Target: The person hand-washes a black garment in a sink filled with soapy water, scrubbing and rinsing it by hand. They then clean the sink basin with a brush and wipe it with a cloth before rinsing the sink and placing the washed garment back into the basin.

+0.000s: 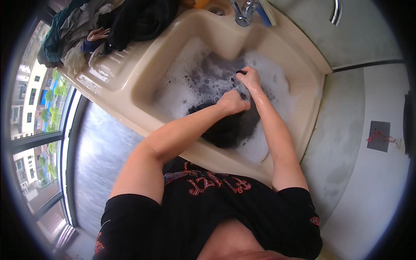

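Dark, foamy water fills the beige laundry sink before me. A black garment lies partly sunk in it, its near part bunched below my hands. My left hand is closed on the garment near the sink's middle. Farther back and slightly right, my right hand pinches a dark fold of cloth just above the water. Wet cloth and suds run between the two hands. White foam spreads along the sink's sides, and the water hides the rest of the garment.
A pile of clothes with a black garment rests on the ribbed washboard at left. Behind the basin stand a chrome faucet and a blue-bristled brush. A window is at left, a tiled wall at right.
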The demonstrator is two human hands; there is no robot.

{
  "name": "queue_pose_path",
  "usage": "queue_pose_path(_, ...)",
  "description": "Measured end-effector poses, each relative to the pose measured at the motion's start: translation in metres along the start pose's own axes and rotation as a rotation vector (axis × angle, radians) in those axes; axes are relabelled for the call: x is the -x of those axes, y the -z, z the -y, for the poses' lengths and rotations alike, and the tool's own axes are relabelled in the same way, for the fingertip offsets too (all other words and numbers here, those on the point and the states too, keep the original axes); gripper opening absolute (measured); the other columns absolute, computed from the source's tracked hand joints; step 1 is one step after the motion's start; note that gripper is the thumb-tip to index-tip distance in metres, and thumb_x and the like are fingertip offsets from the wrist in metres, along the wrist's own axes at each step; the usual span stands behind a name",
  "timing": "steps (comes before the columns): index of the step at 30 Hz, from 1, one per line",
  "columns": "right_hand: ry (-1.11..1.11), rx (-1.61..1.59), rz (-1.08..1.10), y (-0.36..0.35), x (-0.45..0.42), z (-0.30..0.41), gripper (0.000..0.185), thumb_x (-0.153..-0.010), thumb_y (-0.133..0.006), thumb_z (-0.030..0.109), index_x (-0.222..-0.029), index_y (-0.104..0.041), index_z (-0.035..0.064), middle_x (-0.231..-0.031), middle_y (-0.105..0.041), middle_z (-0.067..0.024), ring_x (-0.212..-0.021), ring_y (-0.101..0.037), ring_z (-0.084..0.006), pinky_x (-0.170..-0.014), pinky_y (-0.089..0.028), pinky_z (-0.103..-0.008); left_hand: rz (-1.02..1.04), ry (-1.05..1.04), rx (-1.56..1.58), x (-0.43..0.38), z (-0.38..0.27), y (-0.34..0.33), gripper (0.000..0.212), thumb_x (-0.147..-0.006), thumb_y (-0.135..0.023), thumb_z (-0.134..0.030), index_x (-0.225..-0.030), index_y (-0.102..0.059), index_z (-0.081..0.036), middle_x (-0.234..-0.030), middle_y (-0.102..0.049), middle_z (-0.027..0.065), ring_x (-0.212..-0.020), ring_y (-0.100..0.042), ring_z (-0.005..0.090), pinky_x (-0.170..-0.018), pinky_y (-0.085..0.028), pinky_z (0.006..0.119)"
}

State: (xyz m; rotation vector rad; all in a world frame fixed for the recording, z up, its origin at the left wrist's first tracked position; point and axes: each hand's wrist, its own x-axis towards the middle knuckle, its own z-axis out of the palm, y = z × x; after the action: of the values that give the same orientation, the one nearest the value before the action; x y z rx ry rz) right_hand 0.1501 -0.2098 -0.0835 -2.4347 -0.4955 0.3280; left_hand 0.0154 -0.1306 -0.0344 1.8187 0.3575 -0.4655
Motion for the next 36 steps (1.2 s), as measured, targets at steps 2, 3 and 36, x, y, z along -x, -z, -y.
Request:
queue_pose_path(2,-0.089,0.073,0.012,0.008,0.004,0.008,0.035,-0.063,-0.068,0.030,-0.082,-0.061,0.0023,-0.078,-0.064,-0.0158,-0.076,-0.061,-0.0318,-0.070,-0.048,-0.0374,-0.094,0.070,-0.195,0.015,-0.022,0.011,0.076,-0.063,-0.066,-0.047,-0.107,-0.047,0.012,-0.101,-0.058,0.0266,-0.096,-0.057,0.0370,-0.084,-0.044,0.038)
queue_pose_path(3,-0.074,0.056,0.011,0.009,0.005,0.007,0.036,-0.064,-0.069,0.032,-0.083,-0.061,0.0024,-0.079,-0.064,-0.0160,-0.076,-0.061,-0.0309,-0.071,-0.047,-0.0369,-0.094,0.049,-0.188,0.014,-0.022,0.011,0.078,-0.063,-0.066,-0.048,-0.109,-0.045,0.013,-0.102,-0.058,0.0268,-0.096,-0.057,0.0368,-0.084,-0.044,0.038)
queue_pose_path(36,-0.008,-0.669,-0.183,0.028,0.033,0.068,0.027,-0.070,-0.068,0.010,-0.091,-0.053,0.0005,-0.074,-0.059,-0.0064,-0.067,-0.058,-0.0159,-0.058,-0.046,-0.0268,-0.193,-0.041,-0.260,0.016,-0.027,0.024,0.065,-0.064,-0.062,-0.035,-0.111,-0.045,0.006,-0.096,-0.061,0.0234,-0.094,-0.059,0.0353,-0.081,-0.047,0.041)
